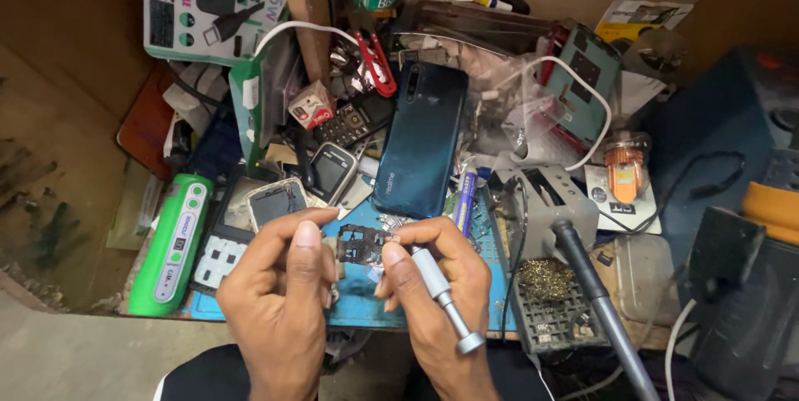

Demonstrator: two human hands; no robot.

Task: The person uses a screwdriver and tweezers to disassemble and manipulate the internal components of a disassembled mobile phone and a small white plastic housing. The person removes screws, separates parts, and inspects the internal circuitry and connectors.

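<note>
- Cluttered repair worktop with a blue mat, hemmed in by brown board walls; phones, cables and packets piled across it.
- Left hand: fingers closed in a pinch on a small dark metal phone part, held just above the mat.
- Right hand: fingers wrapped round a slim silver precision screwdriver, tip set against the part's right edge.
- Dark teal smartphone: lies back up, just beyond the hands.
- Two small keypad phones: left of the smartphone.
- Green power bank: at the mat's left edge.
- Soldering iron in its grey stand, right of the hands.
- Handling note, as judgement: keep the pinch firm and the driver in line with the screw; press lightly so the tip does not slip.
</note>
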